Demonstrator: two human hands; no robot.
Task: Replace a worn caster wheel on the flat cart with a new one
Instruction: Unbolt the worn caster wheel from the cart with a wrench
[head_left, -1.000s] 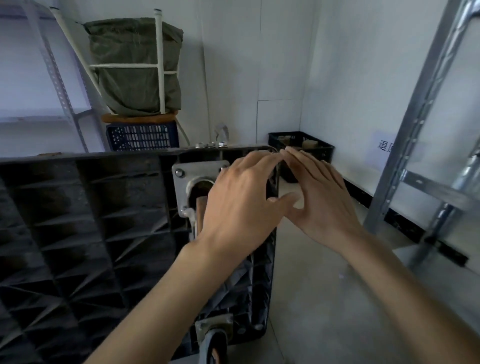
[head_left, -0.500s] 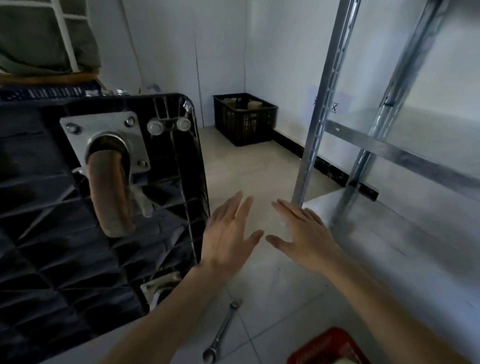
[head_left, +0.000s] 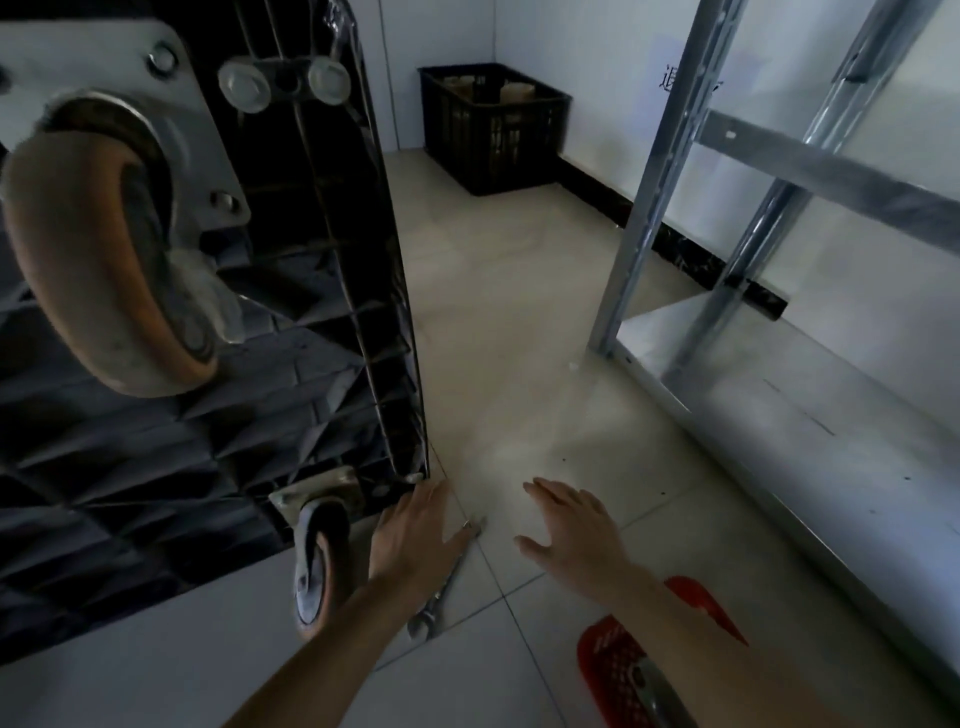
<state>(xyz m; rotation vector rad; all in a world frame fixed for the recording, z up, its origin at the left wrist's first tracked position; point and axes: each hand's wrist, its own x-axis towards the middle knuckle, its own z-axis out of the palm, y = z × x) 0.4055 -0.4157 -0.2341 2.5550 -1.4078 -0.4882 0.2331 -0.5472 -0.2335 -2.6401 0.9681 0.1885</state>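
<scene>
Grip of neither hand, left (head_left: 415, 535) and right (head_left: 571, 525), spread above wrench (head_left: 441, 597) on floor, leaving upended flat cart (head_left: 291, 291) (worn caster (head_left: 98, 270) high) liable to topple.

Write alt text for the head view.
Both open hands, left hand and right hand, reach down toward a wrench on the tiled floor, beside an upturned black cart with its caster wheel exposed.

One head-worn camera looks steeply down at the tiled floor (head_left: 519, 322), close beside the upended cart (head_left: 322, 332).
</scene>
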